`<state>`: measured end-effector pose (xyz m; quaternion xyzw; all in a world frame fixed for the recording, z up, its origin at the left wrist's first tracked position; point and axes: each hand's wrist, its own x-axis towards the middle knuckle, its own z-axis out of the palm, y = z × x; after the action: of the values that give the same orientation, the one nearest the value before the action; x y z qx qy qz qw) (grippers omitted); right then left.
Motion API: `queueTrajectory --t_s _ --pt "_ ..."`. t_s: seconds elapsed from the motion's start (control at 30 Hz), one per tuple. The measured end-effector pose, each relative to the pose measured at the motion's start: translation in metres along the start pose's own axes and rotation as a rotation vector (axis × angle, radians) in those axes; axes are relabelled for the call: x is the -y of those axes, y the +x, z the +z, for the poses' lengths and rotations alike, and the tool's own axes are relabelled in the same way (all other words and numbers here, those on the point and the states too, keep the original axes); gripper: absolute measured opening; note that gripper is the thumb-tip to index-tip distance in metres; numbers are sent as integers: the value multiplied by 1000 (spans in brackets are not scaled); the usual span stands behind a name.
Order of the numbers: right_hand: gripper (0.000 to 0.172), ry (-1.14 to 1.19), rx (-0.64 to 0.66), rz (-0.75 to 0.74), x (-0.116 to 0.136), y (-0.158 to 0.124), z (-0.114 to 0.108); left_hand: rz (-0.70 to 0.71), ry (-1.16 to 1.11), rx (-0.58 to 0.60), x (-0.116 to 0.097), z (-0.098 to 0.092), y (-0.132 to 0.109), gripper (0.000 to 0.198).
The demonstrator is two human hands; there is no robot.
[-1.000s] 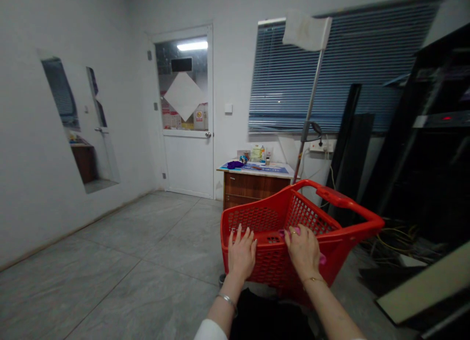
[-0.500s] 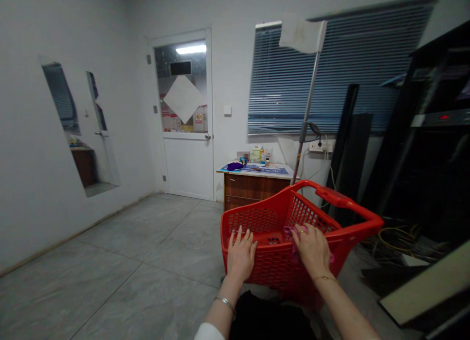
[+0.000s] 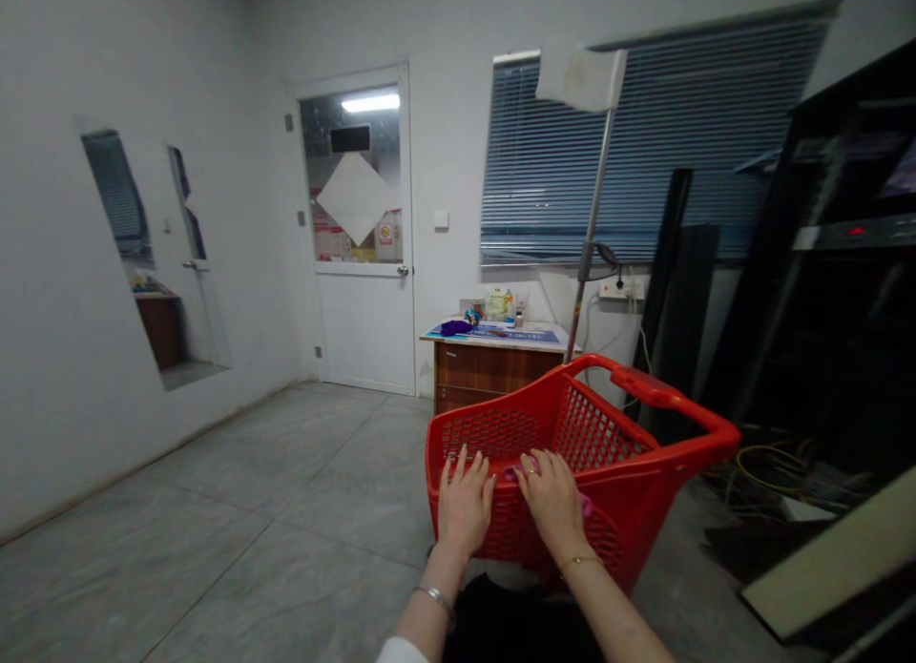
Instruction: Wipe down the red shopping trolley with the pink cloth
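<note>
A red plastic shopping cart stands in front of me, its near side wall within reach. On the left part of that rim rests my left hand, fingers stretched out over the edge and holding nothing. My right hand is closed around a pink cloth and presses it on the same rim, a little to the right of the left hand. Most of the cloth is hidden under the fingers; bits show on both sides of the hand. The cart's visible inside holds no goods.
Behind the cart stands a brown cabinet with a purple cloth and small bottles on top. A pole with a white flag rises there. Cables and boards lie at right. A white door and mirror are at left.
My right hand has slid left along the cart's near rim with the pink cloth, closer to my left hand. The left hand stays on the rim. The view has shifted slightly.
</note>
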<state>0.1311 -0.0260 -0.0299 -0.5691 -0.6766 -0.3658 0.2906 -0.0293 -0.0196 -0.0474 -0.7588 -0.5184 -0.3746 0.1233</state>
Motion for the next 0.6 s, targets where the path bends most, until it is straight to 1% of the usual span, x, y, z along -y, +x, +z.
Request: queueTrajectory --t_s 0.07,0.13,0.23,0.3,0.33,0.4,0.53,0.6 --pt "25 21 13 -35 -17 1 0 3 3 -4 2 0 0 35" --pt "25 22 28 -29 -41 2 -1 1 0 -5 2 0 0 34" --pt "27 -19 44 24 -74 4 -3 -4 -15 0 0 1 -1 35" --pt "29 -58 39 71 -83 5 -4 -12 -22 -4 -4 3 -1 35" --pt "30 -75 30 97 -82 5 -4 -18 -23 -11 -5 4 -1 35" --pt "30 -88 12 127 -68 4 -3 -23 -26 -25 -8 5 -1 35" --pt "25 -9 14 75 -16 1 1 -28 -22 -33 -9 5 -2 36" --pt "24 32 24 51 3 0 2 -24 -17 -25 -7 3 -2 36"
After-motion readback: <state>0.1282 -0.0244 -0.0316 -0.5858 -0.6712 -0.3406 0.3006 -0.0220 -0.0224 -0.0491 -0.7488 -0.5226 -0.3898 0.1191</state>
